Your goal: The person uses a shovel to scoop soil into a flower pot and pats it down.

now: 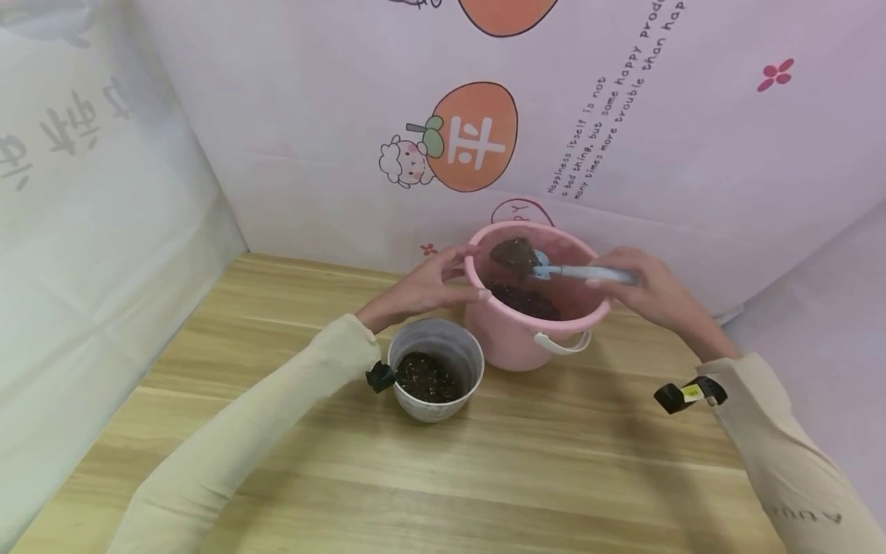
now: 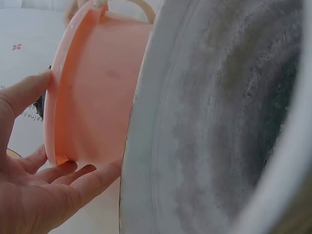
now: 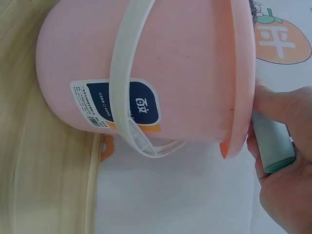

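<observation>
A pink bucket (image 1: 515, 346) with dark soil inside stands near the back wall. My left hand (image 1: 439, 283) holds the bucket's left side, its thumb at the rim and other fingers against the outer wall, as the left wrist view shows. In my right hand (image 1: 640, 285) is the handle of a light blue garden trowel (image 1: 581, 272), gripped over the bucket's right rim. Dark soil (image 1: 514, 252) is heaped on the trowel's blade inside the bucket mouth. A greyish-white flowerpot (image 1: 431, 412), partly filled with soil, sits under my left wrist.
The bucket's white handle (image 1: 564, 345) hangs down its front side. Beneath everything is a wood-grain tabletop (image 1: 443, 485). A printed cloth (image 1: 332, 138) covers the wall close behind the bucket, with more white cloth at left and right.
</observation>
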`<action>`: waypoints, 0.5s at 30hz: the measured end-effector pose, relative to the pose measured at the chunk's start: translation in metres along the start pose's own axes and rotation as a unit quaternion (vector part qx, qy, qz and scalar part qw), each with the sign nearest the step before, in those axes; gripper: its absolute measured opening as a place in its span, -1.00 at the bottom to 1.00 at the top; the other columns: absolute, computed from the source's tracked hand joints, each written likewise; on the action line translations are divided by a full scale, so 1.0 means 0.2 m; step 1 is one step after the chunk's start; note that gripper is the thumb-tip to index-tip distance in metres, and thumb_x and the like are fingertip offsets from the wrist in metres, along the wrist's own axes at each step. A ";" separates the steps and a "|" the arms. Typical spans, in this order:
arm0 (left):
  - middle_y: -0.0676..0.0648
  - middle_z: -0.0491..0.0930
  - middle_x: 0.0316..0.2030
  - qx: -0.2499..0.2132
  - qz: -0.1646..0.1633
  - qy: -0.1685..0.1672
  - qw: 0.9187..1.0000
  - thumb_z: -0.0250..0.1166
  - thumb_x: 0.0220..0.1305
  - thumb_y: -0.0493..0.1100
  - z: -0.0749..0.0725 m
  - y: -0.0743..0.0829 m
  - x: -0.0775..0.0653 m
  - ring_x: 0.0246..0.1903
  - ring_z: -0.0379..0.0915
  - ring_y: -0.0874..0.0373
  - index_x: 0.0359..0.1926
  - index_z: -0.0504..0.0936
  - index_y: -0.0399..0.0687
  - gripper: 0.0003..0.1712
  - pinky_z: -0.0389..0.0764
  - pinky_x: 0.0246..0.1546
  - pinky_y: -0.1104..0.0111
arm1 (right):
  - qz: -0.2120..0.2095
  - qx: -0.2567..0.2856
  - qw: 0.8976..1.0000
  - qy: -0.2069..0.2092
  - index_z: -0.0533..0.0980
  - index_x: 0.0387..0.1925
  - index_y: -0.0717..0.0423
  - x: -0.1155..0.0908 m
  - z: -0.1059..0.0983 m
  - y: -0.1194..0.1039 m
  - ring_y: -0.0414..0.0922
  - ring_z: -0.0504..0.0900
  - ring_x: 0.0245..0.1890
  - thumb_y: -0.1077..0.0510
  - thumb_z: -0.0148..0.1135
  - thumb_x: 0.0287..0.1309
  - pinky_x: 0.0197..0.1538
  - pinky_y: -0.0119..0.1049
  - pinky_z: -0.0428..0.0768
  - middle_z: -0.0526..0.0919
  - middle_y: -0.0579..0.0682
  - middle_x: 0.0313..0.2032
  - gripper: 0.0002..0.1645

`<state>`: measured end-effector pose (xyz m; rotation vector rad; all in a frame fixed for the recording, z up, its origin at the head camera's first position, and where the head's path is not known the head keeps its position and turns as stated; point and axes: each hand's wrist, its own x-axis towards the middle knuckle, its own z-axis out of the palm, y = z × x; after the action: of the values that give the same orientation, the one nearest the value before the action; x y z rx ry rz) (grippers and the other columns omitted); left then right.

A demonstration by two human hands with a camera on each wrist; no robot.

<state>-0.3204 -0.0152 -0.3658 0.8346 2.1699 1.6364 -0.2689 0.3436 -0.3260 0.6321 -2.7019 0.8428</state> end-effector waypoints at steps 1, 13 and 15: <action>-0.06 0.20 0.59 -0.003 -0.001 0.002 1.000 0.50 0.27 -0.03 0.00 0.00 0.00 0.56 0.15 -0.07 0.61 0.18 -0.06 0.01 0.35 0.50 0.04 | 0.004 -0.002 1.000 -0.004 0.73 0.02 0.21 0.00 0.00 0.00 -0.31 0.51 -0.16 0.31 0.48 0.21 -0.07 -0.44 0.47 0.69 0.08 -0.14 -0.68; -0.13 0.21 0.57 -0.007 0.019 0.034 0.999 0.51 0.26 -0.04 0.02 -0.02 -0.02 0.52 0.23 -0.06 0.64 0.08 -0.07 0.08 0.30 0.53 0.03 | 0.022 0.005 1.000 -0.014 0.71 0.03 0.23 -0.03 -0.01 0.01 -0.28 0.49 -0.16 0.31 0.46 0.22 -0.11 -0.46 0.48 0.66 0.08 -0.14 -0.67; -0.11 0.19 0.58 -0.015 0.020 0.036 0.999 0.52 0.27 -0.05 0.01 -0.03 -0.03 0.52 0.22 -0.03 0.65 0.04 -0.04 0.11 0.28 0.54 0.06 | 0.022 0.006 1.000 -0.017 0.71 0.03 0.22 -0.03 -0.01 0.01 -0.26 0.49 -0.17 0.30 0.46 0.23 -0.12 -0.45 0.47 0.65 0.06 -0.14 -0.68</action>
<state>-0.3164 -0.0189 -0.3733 0.8272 2.1843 1.7394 -0.2652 0.3477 -0.3279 0.5976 -2.7522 0.8678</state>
